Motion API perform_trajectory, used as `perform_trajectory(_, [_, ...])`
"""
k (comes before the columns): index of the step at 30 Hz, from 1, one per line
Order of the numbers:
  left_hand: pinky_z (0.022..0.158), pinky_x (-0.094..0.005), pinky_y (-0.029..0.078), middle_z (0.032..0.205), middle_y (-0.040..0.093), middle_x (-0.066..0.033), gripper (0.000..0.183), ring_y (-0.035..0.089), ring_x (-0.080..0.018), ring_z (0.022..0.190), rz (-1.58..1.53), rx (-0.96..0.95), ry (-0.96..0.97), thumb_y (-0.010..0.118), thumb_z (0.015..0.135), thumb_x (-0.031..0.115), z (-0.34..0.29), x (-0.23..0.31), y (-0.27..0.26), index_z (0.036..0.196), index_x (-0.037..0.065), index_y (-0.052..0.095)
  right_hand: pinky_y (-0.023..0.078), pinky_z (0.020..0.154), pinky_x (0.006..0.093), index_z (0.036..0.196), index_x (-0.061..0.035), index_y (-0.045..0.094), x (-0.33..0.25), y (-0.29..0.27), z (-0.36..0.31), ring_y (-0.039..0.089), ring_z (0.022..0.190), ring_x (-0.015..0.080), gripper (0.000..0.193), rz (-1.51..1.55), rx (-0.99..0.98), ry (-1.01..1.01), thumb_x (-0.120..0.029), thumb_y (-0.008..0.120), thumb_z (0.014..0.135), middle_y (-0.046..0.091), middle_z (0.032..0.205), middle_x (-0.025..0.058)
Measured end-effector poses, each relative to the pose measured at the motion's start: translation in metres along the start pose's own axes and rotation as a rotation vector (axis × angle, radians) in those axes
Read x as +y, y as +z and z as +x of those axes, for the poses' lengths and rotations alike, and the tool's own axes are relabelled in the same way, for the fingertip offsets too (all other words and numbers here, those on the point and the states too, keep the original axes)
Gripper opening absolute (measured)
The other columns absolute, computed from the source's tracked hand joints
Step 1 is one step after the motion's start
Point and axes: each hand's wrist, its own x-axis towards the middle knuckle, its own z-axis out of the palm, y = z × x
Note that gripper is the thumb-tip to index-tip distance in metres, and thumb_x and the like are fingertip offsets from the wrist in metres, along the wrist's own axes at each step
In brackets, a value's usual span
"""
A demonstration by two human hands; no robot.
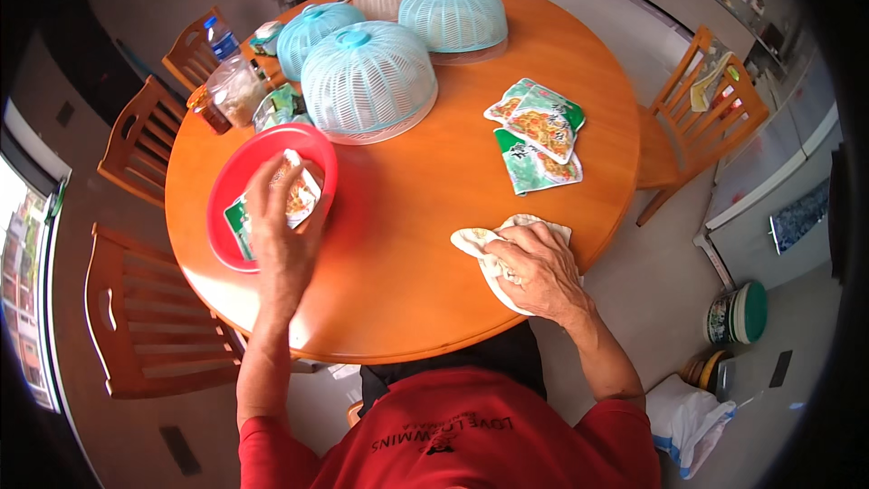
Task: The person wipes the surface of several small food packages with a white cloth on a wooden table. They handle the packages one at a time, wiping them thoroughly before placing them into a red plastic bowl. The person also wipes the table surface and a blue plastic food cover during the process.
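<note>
Our left hand (285, 240): fingers half-open around packet (305, 199) in red basin (226, 172), grip unclear; right hand (543, 272): fingers closed on cloth (500, 288), seemingly pinning it against worktop (407, 217).

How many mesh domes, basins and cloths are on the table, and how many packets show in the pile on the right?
Mesh domes: 4
Red basin: 1
Cream cloth: 1
Packets in the right-hand pile: 3
Total: 9

Head cam is looking steeply down past the red shirt (453, 430) and forward over the round table (398, 263). Left hand (286, 240) and right hand (543, 273) are sitting at close range; fisheye is reaching out to the far kitchen counter (674, 0).
</note>
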Motion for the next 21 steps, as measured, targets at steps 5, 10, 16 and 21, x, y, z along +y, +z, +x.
perform_trajectory(5, [0.097,-0.0423,0.048,0.127,0.058,-0.0143,0.036,0.056,-0.0334,0.116,-0.292,-0.284,0.129,0.077,0.078,0.008,0.012,0.058,0.067,0.112,0.006,0.066,0.046,0.086,0.0412,0.103,-0.0116,0.068,0.029,-0.006,-0.004,0.056,0.097,0.0282,0.027,-0.032,0.118,0.058,-0.015,0.071,0.076,0.062,0.103,0.0053])
perform_trajectory(10, [0.101,-0.0439,0.045,0.137,0.05,-0.017,0.05,0.05,-0.036,0.123,-0.356,-0.424,0.214,0.075,0.08,0.019,0.037,0.105,0.154,0.126,0.009,0.057,0.047,0.088,0.0412,0.102,-0.0113,0.067,0.046,-0.009,-0.011,0.056,0.1,0.0293,0.032,0.049,0.154,0.107,-0.013,0.072,0.071,0.061,0.105,0.0074])
perform_trajectory(16, [0.106,-0.049,0.038,0.144,0.042,-0.021,0.068,0.045,-0.04,0.127,-0.285,-0.415,0.336,0.073,0.083,0.03,0.051,0.128,0.238,0.142,0.012,0.045,0.046,0.088,0.0408,0.104,-0.0133,0.067,0.046,-0.004,-0.01,0.057,0.098,0.0276,0.035,0.102,0.19,0.12,-0.015,0.074,0.069,0.061,0.107,0.0053])
perform_trajectory(21, [0.103,-0.0477,0.041,0.137,0.049,-0.0206,0.068,0.048,-0.0389,0.123,-0.18,-0.555,0.316,0.072,0.082,0.041,0.06,0.142,0.247,0.139,0.012,0.05,0.044,0.09,0.0413,0.105,-0.0143,0.067,0.048,-0.005,-0.014,0.056,0.101,0.0266,0.035,0.108,0.182,0.161,-0.018,0.074,0.071,0.061,0.109,0.0037])
